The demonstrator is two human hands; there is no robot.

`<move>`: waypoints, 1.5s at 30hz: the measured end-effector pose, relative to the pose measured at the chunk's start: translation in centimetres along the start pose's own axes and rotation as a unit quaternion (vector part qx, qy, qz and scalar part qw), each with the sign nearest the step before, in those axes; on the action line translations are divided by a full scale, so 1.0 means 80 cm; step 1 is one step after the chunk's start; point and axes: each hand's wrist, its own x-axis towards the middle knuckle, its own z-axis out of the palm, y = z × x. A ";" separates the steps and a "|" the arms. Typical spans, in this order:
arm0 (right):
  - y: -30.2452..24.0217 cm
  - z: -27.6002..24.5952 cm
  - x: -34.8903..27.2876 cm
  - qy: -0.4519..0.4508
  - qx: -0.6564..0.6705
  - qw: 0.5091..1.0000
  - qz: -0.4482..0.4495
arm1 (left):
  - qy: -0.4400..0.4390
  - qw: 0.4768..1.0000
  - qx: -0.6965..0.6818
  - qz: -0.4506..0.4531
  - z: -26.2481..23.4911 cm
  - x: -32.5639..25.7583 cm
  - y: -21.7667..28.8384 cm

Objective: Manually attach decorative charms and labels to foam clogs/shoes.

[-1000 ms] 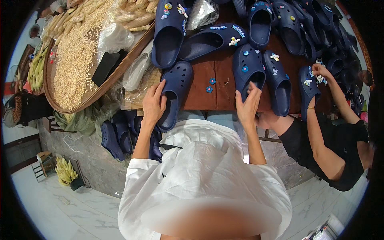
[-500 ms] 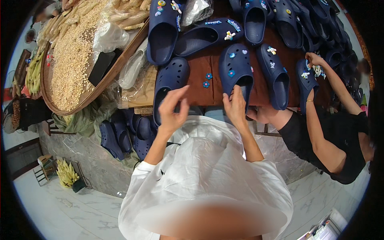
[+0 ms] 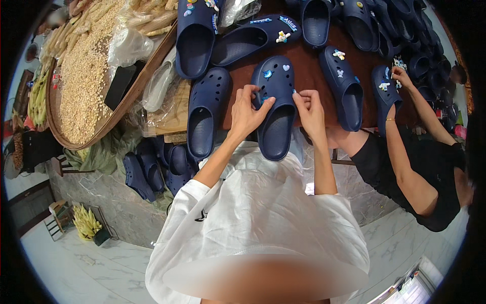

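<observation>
Both hands have shifted onto the navy clog (image 3: 276,109) in the middle since half a second ago, when they were raised just short of it. Now the left hand (image 3: 247,112) pinches its left edge up near the toe, and the right hand (image 3: 310,111) grips the right edge, fingers curled on the rim. That clog sits on the brown worktop (image 3: 309,76), toe pointing away, with a heart charm on it. Just to its left is a plain navy clog (image 3: 205,119). On the right, another person's hand (image 3: 402,77) touches a charm on a different clog (image 3: 386,96).
</observation>
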 end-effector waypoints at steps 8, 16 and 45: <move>0.018 0.001 0.040 -0.138 0.038 0.973 0.181 | -0.034 0.996 -0.074 -0.036 0.011 0.006 -0.022; 0.031 0.012 0.034 -0.075 -0.108 0.991 -0.027 | 0.017 0.985 -0.030 0.171 0.027 0.004 -0.029; -0.057 0.109 0.024 -0.159 -0.269 0.892 -0.326 | 0.135 0.986 0.000 0.098 0.005 -0.021 -0.067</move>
